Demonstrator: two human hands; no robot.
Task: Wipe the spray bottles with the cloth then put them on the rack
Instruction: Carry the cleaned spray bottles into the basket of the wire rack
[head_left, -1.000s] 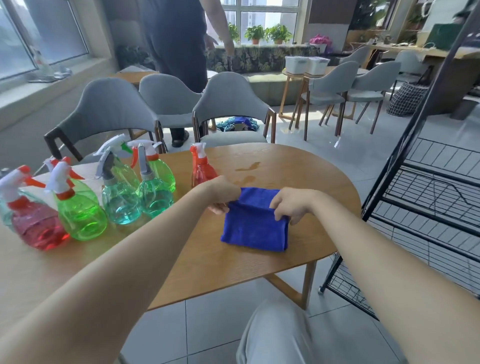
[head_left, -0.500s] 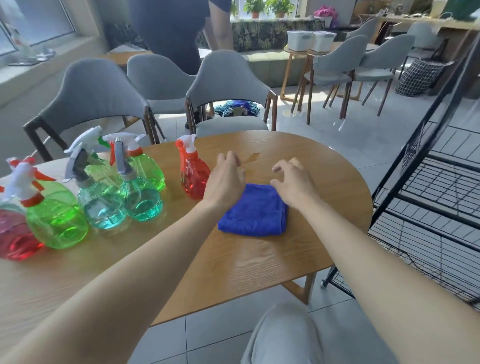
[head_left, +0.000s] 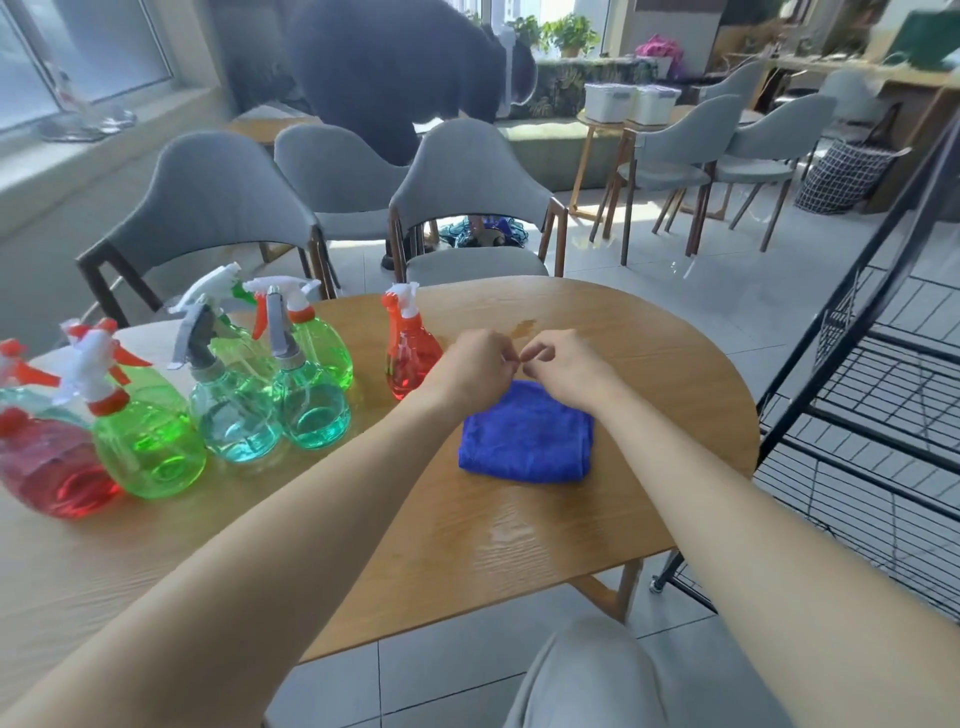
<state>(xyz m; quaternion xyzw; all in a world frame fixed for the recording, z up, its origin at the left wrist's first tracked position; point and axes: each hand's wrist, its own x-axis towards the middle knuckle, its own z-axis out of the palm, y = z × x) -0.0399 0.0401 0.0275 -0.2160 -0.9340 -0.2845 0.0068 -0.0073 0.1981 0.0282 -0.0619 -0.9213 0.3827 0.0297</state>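
On the wooden table (head_left: 467, 545), near its right end, the blue cloth (head_left: 524, 441) lies folded into a flat pad. Neither hand holds it. The left hand (head_left: 467, 371) and the right hand (head_left: 563, 366) sit over its far edge, fingers curled in, fingertips almost meeting, with nothing visible between them. Whether the heels of the hands touch the cloth cannot be told.

Just left of the left hand stands a small red spray bottle (head_left: 410, 358), upright. Further left are 2 teal bottles (head_left: 311, 410), a green bottle (head_left: 150, 452) and a large red bottle (head_left: 52, 473), with more green ones behind them.

To the right of the table stands the black wire rack (head_left: 883, 395). Beyond the table are 3 grey chairs (head_left: 467, 176), and a person in dark clothes (head_left: 384, 67) is behind them.
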